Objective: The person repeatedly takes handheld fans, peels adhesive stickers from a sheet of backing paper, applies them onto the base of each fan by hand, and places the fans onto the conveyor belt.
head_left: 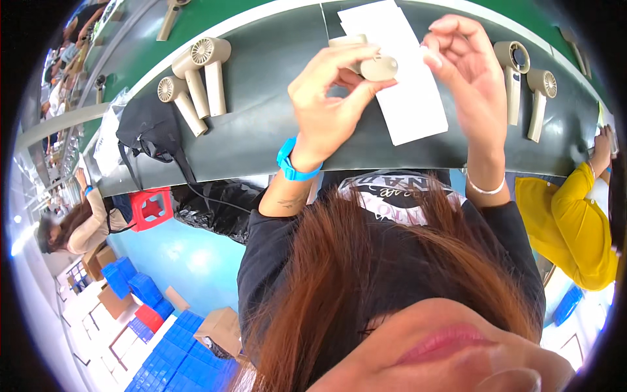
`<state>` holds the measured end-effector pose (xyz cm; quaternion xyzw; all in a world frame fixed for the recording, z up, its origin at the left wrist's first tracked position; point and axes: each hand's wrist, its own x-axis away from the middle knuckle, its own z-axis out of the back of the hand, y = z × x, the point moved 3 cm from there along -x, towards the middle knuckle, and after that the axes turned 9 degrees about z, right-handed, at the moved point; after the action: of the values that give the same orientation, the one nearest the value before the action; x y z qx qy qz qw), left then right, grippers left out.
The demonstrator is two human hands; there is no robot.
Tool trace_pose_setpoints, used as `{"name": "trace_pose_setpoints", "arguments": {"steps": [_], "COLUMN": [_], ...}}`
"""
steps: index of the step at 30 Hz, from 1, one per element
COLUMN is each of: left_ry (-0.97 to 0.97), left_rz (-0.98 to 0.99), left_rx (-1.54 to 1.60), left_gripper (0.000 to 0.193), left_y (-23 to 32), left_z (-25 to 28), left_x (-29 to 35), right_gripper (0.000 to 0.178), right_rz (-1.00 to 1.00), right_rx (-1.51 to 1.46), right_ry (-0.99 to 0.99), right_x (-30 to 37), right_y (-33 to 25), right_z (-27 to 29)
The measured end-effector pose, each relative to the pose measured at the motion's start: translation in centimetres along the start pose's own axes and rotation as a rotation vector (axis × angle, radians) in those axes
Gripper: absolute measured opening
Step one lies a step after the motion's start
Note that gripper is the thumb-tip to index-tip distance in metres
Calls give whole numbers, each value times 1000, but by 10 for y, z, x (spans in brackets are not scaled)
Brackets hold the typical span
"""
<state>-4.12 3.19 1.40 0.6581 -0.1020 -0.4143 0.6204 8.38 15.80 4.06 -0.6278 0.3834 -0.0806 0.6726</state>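
My left hand (326, 98) is closed around a beige handheld fan (379, 68), whose rounded handle end faces up toward me. Most of that fan is hidden by the fingers. To its right, my right hand (467, 72) is raised above white paper sheets (411, 117), with thumb and index fingertip close together. Whatever may be between those fingertips is too small to make out. The sheets lie stacked on the dark work surface (261, 130), partly beneath both hands.
Several beige fans (208, 59) lie at left, and two more, including one fan (541, 98), at right. A black backpack (150, 127) rests on the left table edge. A red stool (151, 208) stands below. A co-worker's yellow sleeve (575, 209) is at right; another person sits far left.
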Motion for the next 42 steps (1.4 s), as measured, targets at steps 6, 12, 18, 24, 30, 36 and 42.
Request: {"name": "trace_pose_setpoints", "arguments": {"steps": [6, 12, 18, 24, 30, 36, 42], "left_ry": [-164, -242, -261, -253, -256, -254, -258], "left_rz": [169, 333, 365, 356, 369, 367, 375], "left_rx": [213, 413, 448, 474, 483, 483, 484], "left_gripper": [38, 39, 39, 38, 35, 35, 34], "left_y": [12, 14, 12, 9, 10, 9, 9], "left_z": [-10, -7, -6, -6, -6, -6, -7], "left_x": [13, 18, 20, 20, 19, 19, 19], "right_gripper": [32, 29, 30, 31, 32, 31, 31], "right_rz": [-26, 14, 39, 46, 61, 58, 55], "right_rx": [-103, -153, -42, 44, 40, 39, 56], "right_ry": [28, 28, 29, 36, 51, 46, 50], "right_x": [30, 31, 33, 32, 32, 31, 32], "right_y": [-12, -8, -11, -12, -12, -12, -12], "right_z": [-7, -14, -17, -19, -20, -20, -20]}}
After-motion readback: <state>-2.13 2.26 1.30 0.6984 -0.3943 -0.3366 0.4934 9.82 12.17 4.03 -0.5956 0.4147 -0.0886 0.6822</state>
